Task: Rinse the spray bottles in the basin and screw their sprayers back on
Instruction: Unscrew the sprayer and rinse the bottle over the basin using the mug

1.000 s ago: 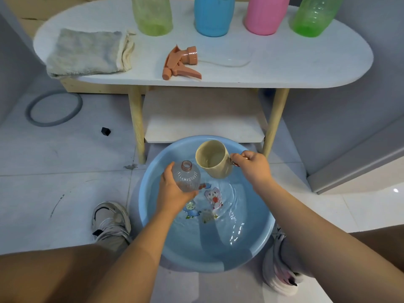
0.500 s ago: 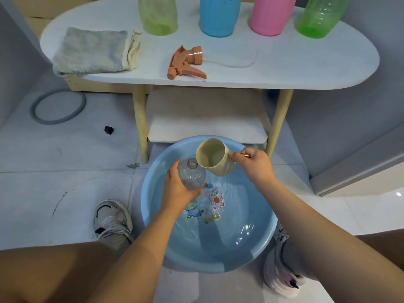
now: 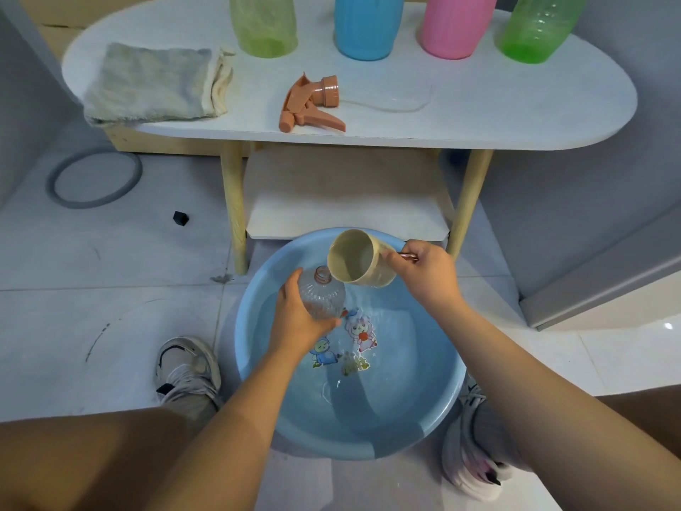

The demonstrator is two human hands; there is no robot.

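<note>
Far left on the floor: a grey ring (image 3: 95, 178) and a small black object (image 3: 180, 217). On the white oval table (image 3: 497, 105), left end, a folded grey cloth (image 3: 154, 86). Behind it, cut off by the frame's top edge, four bottles stand in a row: pale green (image 3: 263, 25), blue (image 3: 368, 25), pink (image 3: 455, 25), bright green (image 3: 534, 29). No label or writing is legible on any of them. An orange trigger sprayer (image 3: 311, 105) lies on its side at the table's front, its clear dip tube trailing right.

Below, on the floor tiles, sits the blue basin (image 3: 258, 381) with water and cartoon figures printed on its bottom; any lettering there is unreadable.

Your left hand (image 3: 298, 319) grips the clear bottle (image 3: 322, 295), sprayer off, neck tilted up and away over the basin. Your right hand (image 3: 429, 271) grips the handle of a beige cup (image 3: 359, 258), tipped with its rim just beside the bottle's mouth.
</note>
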